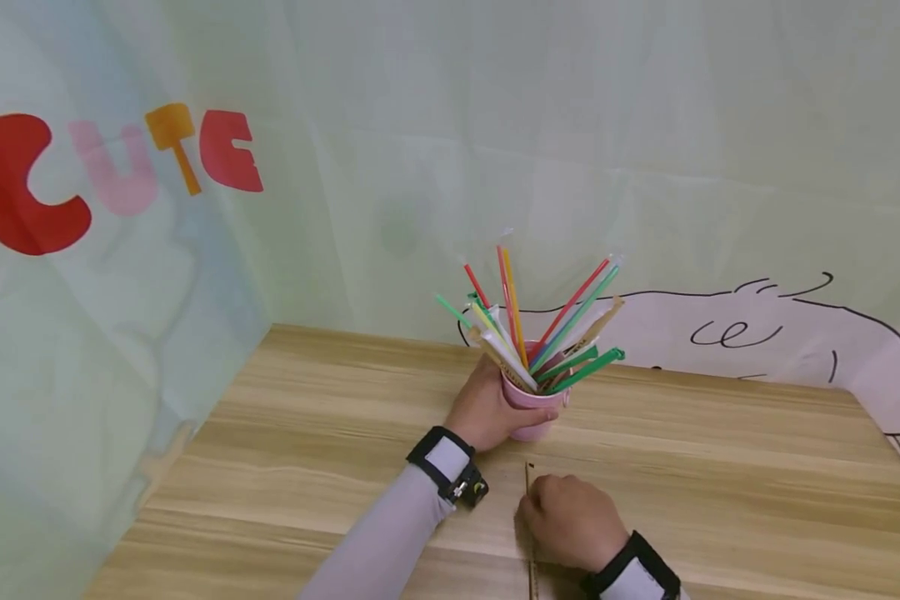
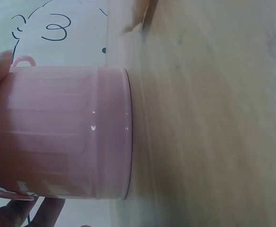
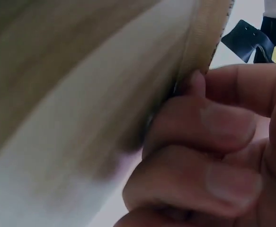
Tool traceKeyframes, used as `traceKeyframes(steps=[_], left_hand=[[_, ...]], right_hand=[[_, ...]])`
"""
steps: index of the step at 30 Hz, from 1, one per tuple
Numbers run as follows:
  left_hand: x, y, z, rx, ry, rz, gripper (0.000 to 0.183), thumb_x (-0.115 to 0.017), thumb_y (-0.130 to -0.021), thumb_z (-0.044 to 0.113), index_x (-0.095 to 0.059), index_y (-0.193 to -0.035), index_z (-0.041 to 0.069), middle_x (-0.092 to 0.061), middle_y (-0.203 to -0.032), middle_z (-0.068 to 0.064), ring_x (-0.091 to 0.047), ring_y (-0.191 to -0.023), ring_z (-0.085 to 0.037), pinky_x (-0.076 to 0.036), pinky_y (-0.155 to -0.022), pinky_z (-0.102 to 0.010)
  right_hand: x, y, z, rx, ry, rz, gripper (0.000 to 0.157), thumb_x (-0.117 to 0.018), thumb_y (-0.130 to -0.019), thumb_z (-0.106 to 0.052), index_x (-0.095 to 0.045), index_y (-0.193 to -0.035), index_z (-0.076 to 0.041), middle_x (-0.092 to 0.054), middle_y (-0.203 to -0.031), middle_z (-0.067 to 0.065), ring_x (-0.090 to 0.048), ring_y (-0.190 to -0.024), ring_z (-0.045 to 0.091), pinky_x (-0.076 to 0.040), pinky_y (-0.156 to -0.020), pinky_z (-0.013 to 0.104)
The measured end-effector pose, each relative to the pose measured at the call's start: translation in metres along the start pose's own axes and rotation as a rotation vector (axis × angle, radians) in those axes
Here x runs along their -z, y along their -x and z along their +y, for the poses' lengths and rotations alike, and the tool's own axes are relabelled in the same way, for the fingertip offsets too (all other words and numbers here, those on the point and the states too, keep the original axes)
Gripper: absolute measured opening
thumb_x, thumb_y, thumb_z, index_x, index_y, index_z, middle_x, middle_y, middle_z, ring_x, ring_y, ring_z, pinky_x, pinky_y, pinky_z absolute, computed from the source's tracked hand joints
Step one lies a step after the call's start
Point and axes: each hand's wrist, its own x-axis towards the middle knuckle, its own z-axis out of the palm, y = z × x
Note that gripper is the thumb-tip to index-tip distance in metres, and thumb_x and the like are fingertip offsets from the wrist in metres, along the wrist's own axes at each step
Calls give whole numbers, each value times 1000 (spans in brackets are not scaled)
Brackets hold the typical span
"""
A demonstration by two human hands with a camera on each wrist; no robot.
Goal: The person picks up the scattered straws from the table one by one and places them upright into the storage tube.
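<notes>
My left hand [image 1: 487, 410] grips a small pink bucket [image 1: 531, 432] from its left side, the thumb across the front. Wrapped straws [image 1: 513, 304] in red, green, yellow, white and brown paper fan out of its top. In the left wrist view the bucket [image 2: 66, 127] shows ribbed sides and a small loop, its base right at the tabletop. Nearer to me, my right hand [image 1: 573, 518] has its fingers curled and pinches a thin brown paper-wrapped straw [image 1: 532, 579]. Close up in the right wrist view, dark print runs along this brown wrapper [image 3: 206, 35] beside the thumb and fingertips.
The wood-grain table [image 1: 300, 417] stretches out on both sides of the hands. Behind it hangs a pale backdrop [image 1: 390, 208] with CUTE lettering and a line-drawn figure. Both wrists wear black straps, the left one [image 1: 444, 458] with a small camera.
</notes>
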Motion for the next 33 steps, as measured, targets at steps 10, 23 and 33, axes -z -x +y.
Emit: traceKeyframes(steps=[10,23,33], left_hand=[[1,0,0,-10,15,-13,91,-91,-62,42,-44,-136,19,-51,-128,4,-47,-112,-2,-42,-102,-33],[2,1,0,10,4,-23,91,-90,-63,43,-44,-138,21,-50,-130,4,-45,-114,-3,-41,-103,-36],[1,2,0,27,-17,-12,99,-90,-61,47,-36,-140,21,-48,-131,5,-43,-116,-2,-39,-105,-34]], right_hand=[[55,-3,36,-112,-520,-90,26,-54,-93,-17,-59,-69,-6,-57,-58,2,-53,-50,16,-46,-45,27],[132,1,57,-14,-1116,348,23,-54,-100,-18,-43,-110,0,-71,-92,9,-67,-82,28,-60,-66,37],[132,-21,33,96,-1309,804,23,-59,-95,-10,-47,-110,3,-69,-95,21,-64,-90,39,-59,-71,39]])
